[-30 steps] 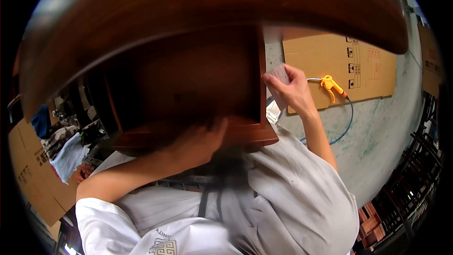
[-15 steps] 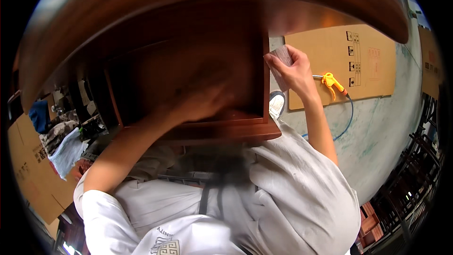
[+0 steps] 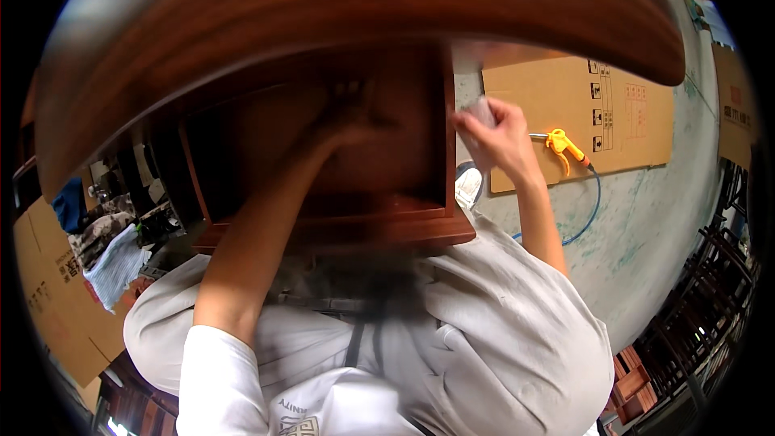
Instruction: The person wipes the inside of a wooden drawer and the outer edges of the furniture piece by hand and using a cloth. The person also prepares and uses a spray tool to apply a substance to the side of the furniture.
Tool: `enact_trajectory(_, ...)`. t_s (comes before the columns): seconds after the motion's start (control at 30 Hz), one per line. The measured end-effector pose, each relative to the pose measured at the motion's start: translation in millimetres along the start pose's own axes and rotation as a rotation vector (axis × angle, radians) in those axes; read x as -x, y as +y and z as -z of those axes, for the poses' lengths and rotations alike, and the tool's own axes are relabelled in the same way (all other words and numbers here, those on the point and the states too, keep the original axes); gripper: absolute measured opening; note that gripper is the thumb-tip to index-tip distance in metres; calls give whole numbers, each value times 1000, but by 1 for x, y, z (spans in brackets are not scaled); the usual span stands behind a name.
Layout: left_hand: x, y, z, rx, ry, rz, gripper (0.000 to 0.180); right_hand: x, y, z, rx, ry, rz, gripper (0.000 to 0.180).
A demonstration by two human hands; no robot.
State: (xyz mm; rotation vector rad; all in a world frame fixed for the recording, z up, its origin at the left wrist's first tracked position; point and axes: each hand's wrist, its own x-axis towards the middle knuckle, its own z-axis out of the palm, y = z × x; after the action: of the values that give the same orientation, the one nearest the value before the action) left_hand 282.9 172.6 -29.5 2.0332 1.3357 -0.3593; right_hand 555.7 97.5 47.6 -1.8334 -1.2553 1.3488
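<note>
A dark red-brown wooden drawer (image 3: 450, 153) is pulled out below a thick, curved tabletop edge (image 3: 387, 0). My left hand (image 3: 351, 119) reaches deep into the drawer, its fingers and thumb spread over the shaded bottom. Nothing shows in that hand, though shadow and blur soften its outline. Beside the drawer's right wall, my right hand (image 3: 508, 141) pinches a flat, grey-brown piece of sandpaper (image 3: 482, 112) between thumb and fingers. The hand covers part of the sheet.
On the floor to the right, a yellow air blow gun (image 3: 565, 148) with a blue hose lies on a flat cardboard sheet (image 3: 634, 125). Cloths (image 3: 117, 262) and more cardboard (image 3: 60, 299) are at the left. Dark wooden frames (image 3: 686, 315) stand at the far right.
My left hand has moved farther into the drawer, away from its front edge. My right hand, still holding the sandpaper, has shifted slightly down in the picture.
</note>
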Motion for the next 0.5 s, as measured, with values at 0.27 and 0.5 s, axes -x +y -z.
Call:
enact_trajectory(0.27, -4, -14, -19, -92, 163, -85, 105, -4, -2, -2, 13, 2, 6, 30)
enact_trajectory(0.5, 0, -2, 5, -96, -92, 62, 132, 11, 4, -9, 61, 9, 94, 39)
